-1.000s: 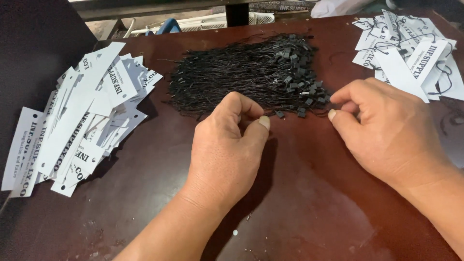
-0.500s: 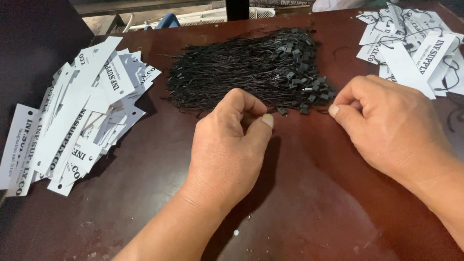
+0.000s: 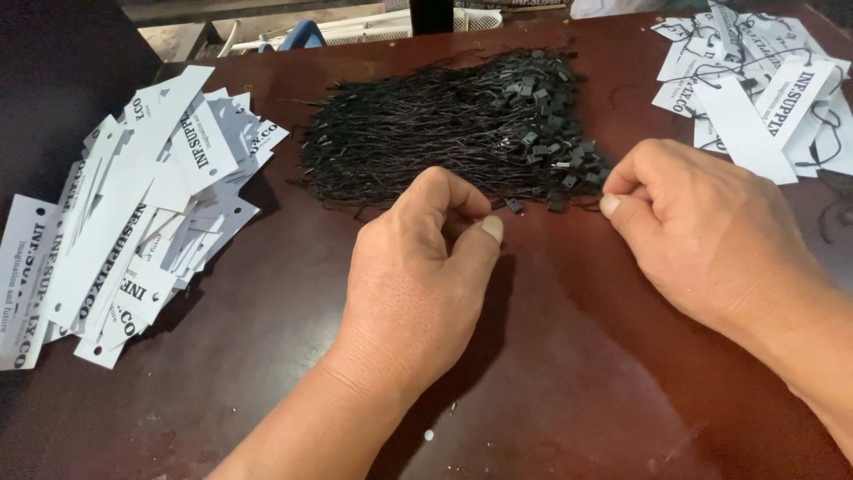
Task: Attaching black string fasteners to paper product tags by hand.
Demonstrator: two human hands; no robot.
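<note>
Where the two hands meet the near edge of the heap, the thing in hand is a dense pile of thin black string loops with small square plastic locks (image 3: 453, 133), lying at the middle of the dark red-brown wooden desk (image 3: 577, 373). The locks cluster at the pile's right end; the strings fan out leftward. The left hand (image 3: 418, 284) rests on the desk just below the pile, thumb and forefinger pinched together at its edge (whether a strand lies between them cannot be told). The right hand (image 3: 702, 236) is likewise curled, fingertips closed at the lock end, seemingly on a strand, though the strand itself is too fine to confirm.

Judgement on handling: the strings look very light, limp and prone to tangling; a single one is best taken by its stiff plastic lock and drawn clear, not pulled from mid-strand.

Left of the pile, well apart, lies a loose heap of white rectangular card tags with black print (image 3: 124, 231). At the far right corner sits a smaller heap of similar white tags already threaded with black strings (image 3: 755, 89).
</note>
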